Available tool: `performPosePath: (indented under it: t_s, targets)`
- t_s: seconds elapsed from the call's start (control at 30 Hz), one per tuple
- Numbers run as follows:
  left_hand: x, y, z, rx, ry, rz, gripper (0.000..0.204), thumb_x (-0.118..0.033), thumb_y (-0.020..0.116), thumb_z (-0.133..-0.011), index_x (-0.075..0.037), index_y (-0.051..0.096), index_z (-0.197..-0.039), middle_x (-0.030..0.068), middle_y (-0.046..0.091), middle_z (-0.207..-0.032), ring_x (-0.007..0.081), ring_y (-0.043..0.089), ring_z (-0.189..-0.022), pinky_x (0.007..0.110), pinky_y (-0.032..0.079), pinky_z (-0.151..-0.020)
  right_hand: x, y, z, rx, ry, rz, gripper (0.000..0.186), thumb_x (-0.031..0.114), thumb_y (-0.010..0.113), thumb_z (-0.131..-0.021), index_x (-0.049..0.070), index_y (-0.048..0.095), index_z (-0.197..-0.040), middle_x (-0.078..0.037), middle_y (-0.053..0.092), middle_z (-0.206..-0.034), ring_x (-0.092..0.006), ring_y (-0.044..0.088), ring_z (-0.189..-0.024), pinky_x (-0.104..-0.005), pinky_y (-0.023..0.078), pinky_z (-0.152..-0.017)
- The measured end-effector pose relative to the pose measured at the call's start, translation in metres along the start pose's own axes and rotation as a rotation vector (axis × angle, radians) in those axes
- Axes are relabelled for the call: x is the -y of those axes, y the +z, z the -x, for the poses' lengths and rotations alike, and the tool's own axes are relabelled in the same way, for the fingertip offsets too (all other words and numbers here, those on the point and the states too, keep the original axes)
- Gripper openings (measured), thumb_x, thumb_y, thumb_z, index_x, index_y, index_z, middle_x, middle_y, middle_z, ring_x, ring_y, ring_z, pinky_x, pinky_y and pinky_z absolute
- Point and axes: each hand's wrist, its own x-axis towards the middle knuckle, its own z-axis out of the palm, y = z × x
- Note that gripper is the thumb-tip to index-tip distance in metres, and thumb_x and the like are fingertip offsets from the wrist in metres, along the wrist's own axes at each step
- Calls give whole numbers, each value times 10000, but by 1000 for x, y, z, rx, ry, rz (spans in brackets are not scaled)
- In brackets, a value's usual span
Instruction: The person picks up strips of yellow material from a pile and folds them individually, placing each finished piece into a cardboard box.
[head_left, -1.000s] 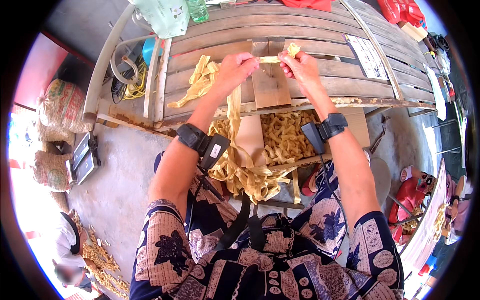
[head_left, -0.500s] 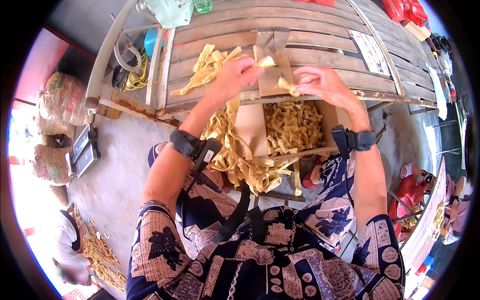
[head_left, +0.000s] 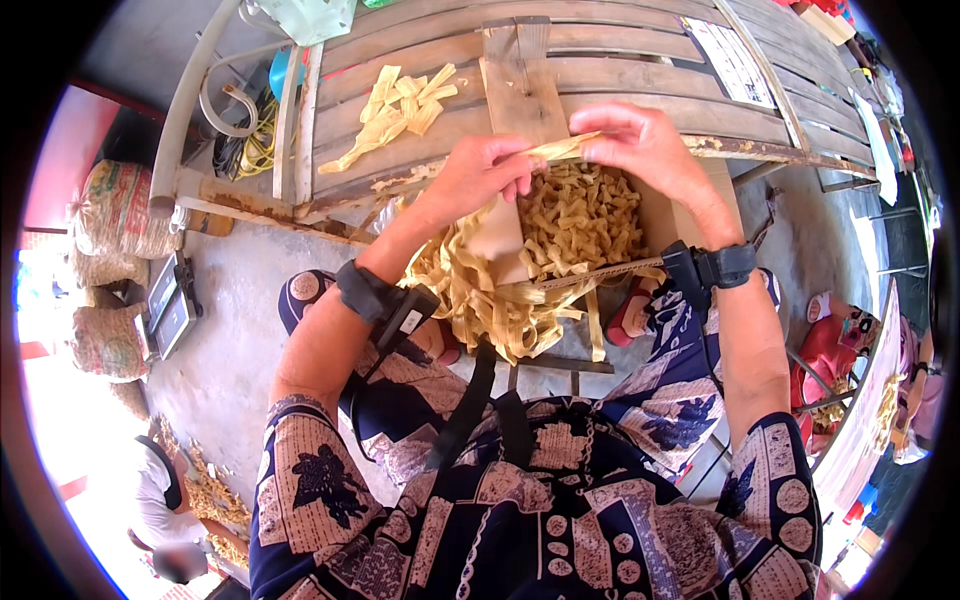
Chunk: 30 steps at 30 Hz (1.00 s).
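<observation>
A flat yellowish strip [head_left: 562, 147] stretches between my two hands above the front edge of the slatted table. My left hand [head_left: 490, 172] pinches its left end, fingers curled. The other end is gripped by my right hand [head_left: 635, 150], thumb and fingers closed on it. Just below, many small knotted pieces [head_left: 580, 225] of the same material fill the right part of a cardboard box [head_left: 655, 215]. Long loose strips [head_left: 490, 305] spill over the left part of the box toward my knees. A small pile of strips [head_left: 405, 110] lies on the table, left of a wooden board [head_left: 522, 85].
The slatted table [head_left: 610, 75] has a rusty metal front rail. A printed sheet [head_left: 735, 65] lies on it at right. Stuffed sacks [head_left: 125, 215] and a flat scale [head_left: 172, 305] stand on the left. Other people work at lower left and far right, near more strips.
The small knotted piece at my right hand is gone from it. Both hands have come closer together, and a strip is now held between them. The view has shifted slightly.
</observation>
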Motion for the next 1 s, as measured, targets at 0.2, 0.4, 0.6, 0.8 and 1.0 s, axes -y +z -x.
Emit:
performPosePath:
  t_s: [0.2, 0.4, 0.6, 0.8, 1.0]
  targets:
    - [3, 22, -4, -187, 404, -660, 213, -106, 519, -860, -103, 600, -1057, -21, 562, -634, 55, 471, -485, 217, 409, -424, -17, 10, -15, 138, 142, 296, 295, 255, 468, -907, 9, 583, -1022, -100, 633, -899, -147, 621, -781, -269, 500, -746]
    - [-2, -9, 8, -202, 117, -266, 247, -95, 533, -853, -93, 578, -1096, -20, 568, -650, 31, 458, -488, 179, 401, -432, -43, -4, -5, 176, 483, 230, 229, 201, 508, -863, 42, 620, -985, -72, 640, -888, -134, 616, -739, -235, 519, -641]
    - [-13, -16, 16, -185, 127, -141, 183, -116, 537, -834, -23, 603, -977, -3, 557, -606, 54, 473, -475, 197, 391, -443, -122, 78, 14, 837, 225, 312, 201, 163, 615, -729, 62, 659, -896, -50, 641, -839, -162, 576, -703, -291, 448, -634]
    - [-13, -19, 22, -145, 87, -223, 183, -106, 517, -853, -56, 603, -1006, -24, 550, -629, 24, 443, -479, 164, 379, -453, -187, 83, 16, 763, -222, 457, 132, 143, 639, -686, 71, 587, -784, -69, 550, -795, -248, 533, -769, -344, 424, -677]
    - [-13, -29, 35, -29, -33, -266, 163, -136, 521, -849, -41, 606, -950, -25, 541, -615, 26, 454, -479, 168, 363, -443, -159, 55, 7, 712, 18, 1104, 157, 37, 519, -742, 55, 554, -894, -111, 573, -775, -244, 553, -736, -315, 434, -632]
